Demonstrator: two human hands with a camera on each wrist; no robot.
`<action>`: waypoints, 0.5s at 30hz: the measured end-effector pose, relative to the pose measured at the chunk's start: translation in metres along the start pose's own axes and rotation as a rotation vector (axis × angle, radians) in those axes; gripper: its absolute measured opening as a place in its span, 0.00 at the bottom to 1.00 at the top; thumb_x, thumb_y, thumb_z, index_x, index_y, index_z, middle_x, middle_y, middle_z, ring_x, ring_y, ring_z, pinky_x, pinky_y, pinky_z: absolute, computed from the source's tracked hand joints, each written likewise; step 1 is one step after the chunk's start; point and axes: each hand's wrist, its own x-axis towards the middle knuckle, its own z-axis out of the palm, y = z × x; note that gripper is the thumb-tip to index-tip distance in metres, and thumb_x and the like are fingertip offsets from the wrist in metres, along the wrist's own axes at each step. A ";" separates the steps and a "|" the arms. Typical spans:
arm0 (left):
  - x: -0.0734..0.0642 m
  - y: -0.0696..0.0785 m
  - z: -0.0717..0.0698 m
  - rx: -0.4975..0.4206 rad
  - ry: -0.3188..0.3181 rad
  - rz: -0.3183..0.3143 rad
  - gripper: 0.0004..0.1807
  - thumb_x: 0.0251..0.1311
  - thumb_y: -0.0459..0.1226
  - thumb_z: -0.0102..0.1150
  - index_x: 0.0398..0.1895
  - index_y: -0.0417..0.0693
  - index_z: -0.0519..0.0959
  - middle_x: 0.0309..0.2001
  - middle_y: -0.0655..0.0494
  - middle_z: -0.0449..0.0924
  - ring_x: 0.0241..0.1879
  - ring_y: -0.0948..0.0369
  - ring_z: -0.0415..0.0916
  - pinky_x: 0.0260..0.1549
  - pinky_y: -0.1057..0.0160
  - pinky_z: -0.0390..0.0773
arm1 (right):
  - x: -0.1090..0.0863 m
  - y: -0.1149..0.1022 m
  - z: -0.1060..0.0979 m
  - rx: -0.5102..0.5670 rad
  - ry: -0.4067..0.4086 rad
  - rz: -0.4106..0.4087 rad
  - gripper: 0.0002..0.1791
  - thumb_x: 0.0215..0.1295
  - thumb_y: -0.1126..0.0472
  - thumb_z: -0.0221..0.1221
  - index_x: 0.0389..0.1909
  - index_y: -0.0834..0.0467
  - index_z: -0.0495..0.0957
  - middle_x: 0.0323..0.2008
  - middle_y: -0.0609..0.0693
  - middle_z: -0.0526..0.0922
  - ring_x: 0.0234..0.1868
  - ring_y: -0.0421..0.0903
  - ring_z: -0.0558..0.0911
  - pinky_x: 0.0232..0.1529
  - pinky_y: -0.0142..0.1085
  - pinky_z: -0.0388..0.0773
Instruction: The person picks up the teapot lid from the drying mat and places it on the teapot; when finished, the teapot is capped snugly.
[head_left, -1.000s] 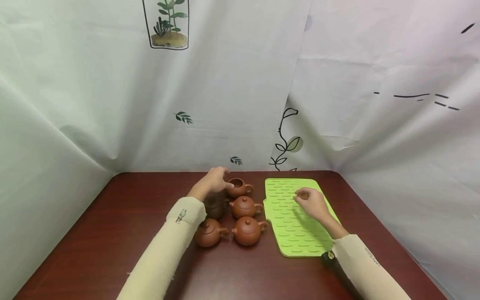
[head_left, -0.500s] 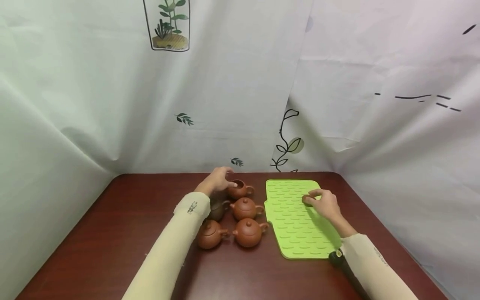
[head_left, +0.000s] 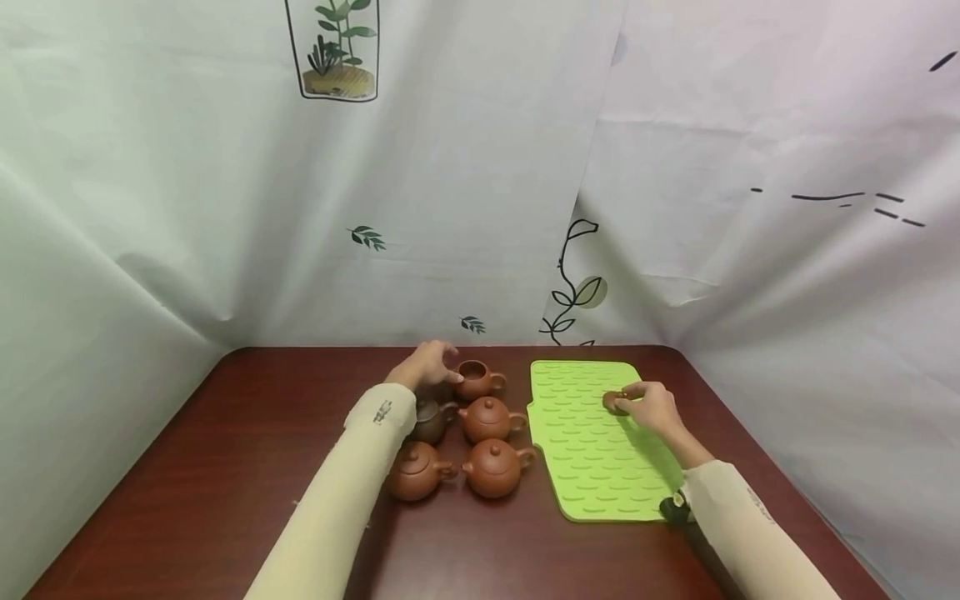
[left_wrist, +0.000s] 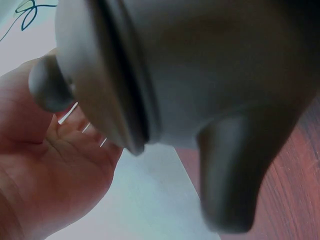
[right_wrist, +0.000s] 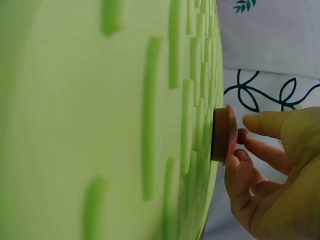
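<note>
Beside the back lidless reddish-brown teapot (head_left: 475, 383), my left hand (head_left: 426, 365) has its thumb tip at the pot's left side, fingers curved loosely behind. Contact there is hard to tell. A dark brown teapot (left_wrist: 200, 60) with its lid on fills the left wrist view, partly under my left forearm in the head view. On the green mat (head_left: 585, 450) a reddish-brown teapot lid (right_wrist: 225, 135) rests knob up. Around it my right hand (right_wrist: 280, 175) holds its fingers loosely bent; a small gap shows between the upper fingertip and the knob.
Lidded reddish-brown teapots stand close together: one in the middle row (head_left: 487, 419), one at front right (head_left: 495, 468) and one at front left (head_left: 416, 471). A dark object (head_left: 675, 510) sits under the right cuff. White printed cloth (head_left: 465, 167) hangs behind the dark red table (head_left: 225, 467).
My right hand has carried the lid rightward and lowered it onto the mat, then loosened its fingers. My left thumb has drawn back from over the lidless teapot's opening to its left side.
</note>
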 end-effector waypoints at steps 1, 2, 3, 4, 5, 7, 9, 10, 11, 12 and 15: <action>0.000 -0.001 0.000 -0.006 -0.001 -0.008 0.31 0.61 0.41 0.69 0.66 0.40 0.72 0.65 0.43 0.71 0.63 0.45 0.70 0.58 0.48 0.72 | 0.001 0.001 0.000 0.003 0.003 0.001 0.18 0.64 0.61 0.64 0.50 0.71 0.81 0.45 0.66 0.83 0.51 0.67 0.78 0.42 0.52 0.79; 0.001 -0.001 0.001 -0.015 -0.002 -0.015 0.31 0.61 0.41 0.69 0.66 0.40 0.72 0.65 0.43 0.72 0.63 0.45 0.70 0.59 0.47 0.72 | 0.002 0.001 0.000 0.005 -0.005 -0.003 0.19 0.65 0.61 0.63 0.50 0.72 0.81 0.45 0.67 0.83 0.51 0.67 0.78 0.41 0.52 0.79; 0.001 -0.002 0.001 -0.024 -0.003 -0.024 0.31 0.61 0.41 0.69 0.66 0.41 0.72 0.65 0.44 0.72 0.63 0.46 0.70 0.59 0.47 0.72 | 0.003 0.002 0.000 0.005 -0.008 -0.005 0.19 0.66 0.61 0.63 0.51 0.72 0.81 0.46 0.67 0.82 0.50 0.67 0.78 0.40 0.52 0.80; 0.001 -0.003 0.002 -0.035 -0.008 -0.033 0.32 0.61 0.41 0.69 0.67 0.41 0.72 0.65 0.44 0.72 0.63 0.46 0.70 0.59 0.47 0.72 | 0.004 0.003 0.000 0.003 -0.011 -0.008 0.19 0.66 0.61 0.63 0.50 0.72 0.81 0.46 0.67 0.82 0.50 0.67 0.79 0.39 0.51 0.80; 0.002 -0.004 0.003 -0.040 -0.014 -0.036 0.32 0.61 0.41 0.69 0.67 0.41 0.72 0.65 0.44 0.72 0.63 0.46 0.70 0.59 0.47 0.72 | 0.005 0.003 0.000 0.004 -0.013 -0.004 0.18 0.66 0.61 0.63 0.50 0.71 0.81 0.46 0.67 0.82 0.49 0.66 0.79 0.38 0.49 0.80; 0.004 -0.006 0.004 -0.037 -0.029 -0.034 0.32 0.61 0.41 0.69 0.67 0.41 0.72 0.65 0.44 0.72 0.62 0.46 0.71 0.58 0.47 0.72 | 0.006 0.004 0.000 0.001 -0.022 0.004 0.17 0.66 0.62 0.63 0.48 0.70 0.82 0.45 0.66 0.82 0.47 0.65 0.80 0.36 0.47 0.80; 0.006 -0.007 0.006 -0.032 -0.046 -0.031 0.31 0.61 0.41 0.69 0.66 0.40 0.73 0.64 0.45 0.74 0.62 0.47 0.72 0.59 0.48 0.72 | 0.005 0.005 0.000 -0.002 -0.026 0.018 0.15 0.65 0.62 0.64 0.47 0.69 0.83 0.45 0.65 0.83 0.46 0.63 0.81 0.35 0.45 0.80; 0.007 -0.008 0.006 -0.023 -0.051 -0.024 0.31 0.61 0.41 0.69 0.65 0.40 0.73 0.63 0.44 0.74 0.61 0.47 0.72 0.58 0.48 0.72 | 0.005 0.004 0.000 -0.001 -0.026 0.022 0.14 0.65 0.63 0.64 0.46 0.69 0.83 0.44 0.65 0.83 0.45 0.62 0.81 0.34 0.45 0.80; 0.009 -0.008 0.007 -0.014 -0.055 -0.022 0.30 0.60 0.41 0.69 0.65 0.40 0.74 0.62 0.45 0.75 0.61 0.47 0.73 0.58 0.49 0.73 | 0.005 0.005 0.001 0.001 -0.024 0.027 0.13 0.65 0.63 0.64 0.45 0.68 0.83 0.44 0.64 0.83 0.44 0.61 0.81 0.34 0.45 0.80; 0.010 -0.008 0.007 -0.009 -0.060 -0.022 0.30 0.60 0.40 0.70 0.64 0.40 0.74 0.61 0.45 0.76 0.60 0.47 0.73 0.58 0.49 0.73 | 0.004 0.004 0.000 0.004 -0.023 0.029 0.12 0.65 0.63 0.64 0.44 0.68 0.83 0.44 0.64 0.83 0.44 0.61 0.81 0.34 0.45 0.80; 0.014 -0.008 0.009 0.001 -0.070 -0.020 0.29 0.60 0.40 0.70 0.63 0.40 0.75 0.60 0.45 0.77 0.60 0.48 0.74 0.58 0.50 0.73 | 0.002 0.005 -0.001 0.011 -0.018 0.031 0.12 0.65 0.63 0.65 0.43 0.68 0.83 0.43 0.64 0.83 0.44 0.61 0.81 0.34 0.45 0.79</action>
